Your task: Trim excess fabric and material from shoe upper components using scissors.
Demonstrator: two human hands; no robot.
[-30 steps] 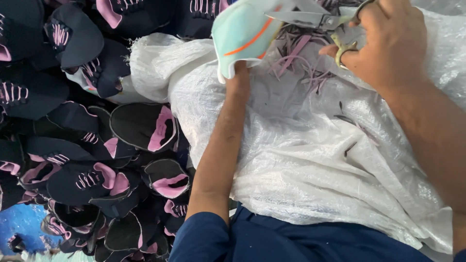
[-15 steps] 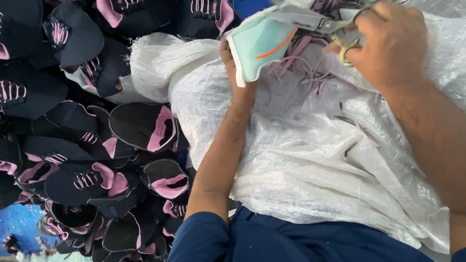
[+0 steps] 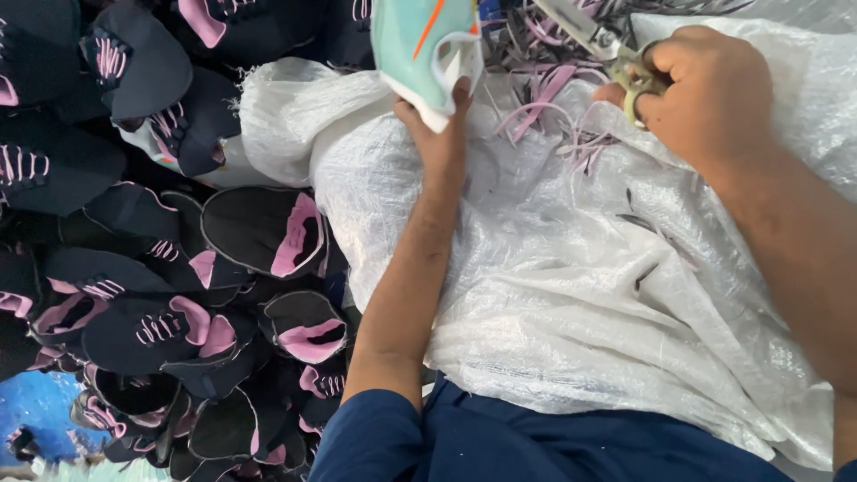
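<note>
One mint-green shoe upper (image 3: 424, 45) with an orange stripe and white edging sits at the top of the view, raised above a white woven sack (image 3: 553, 295) that is spread across the person's lap. The left hand (image 3: 437, 134) is clamped on its lower edge, fingers closed on the white trim, with the forearm running straight up from a dark blue sleeve (image 3: 370, 442). Just to the right, the right hand (image 3: 705, 94) is closed around the yellowish handles of a pair of scissors (image 3: 598, 40), whose metal blades point up and left toward the upper; whether the blades touch it cannot be told. Between the two hands, a loose heap of pink and grey trimmed strips (image 3: 558, 116) lies on the sack, and a few dark slivers are scattered further down its surface. To the left of the sack, a large pile of black-and-pink shoe uppers (image 3: 161, 268) fills the view from top to bottom. A blue patch (image 3: 36, 415) shows in the lower left corner.
</note>
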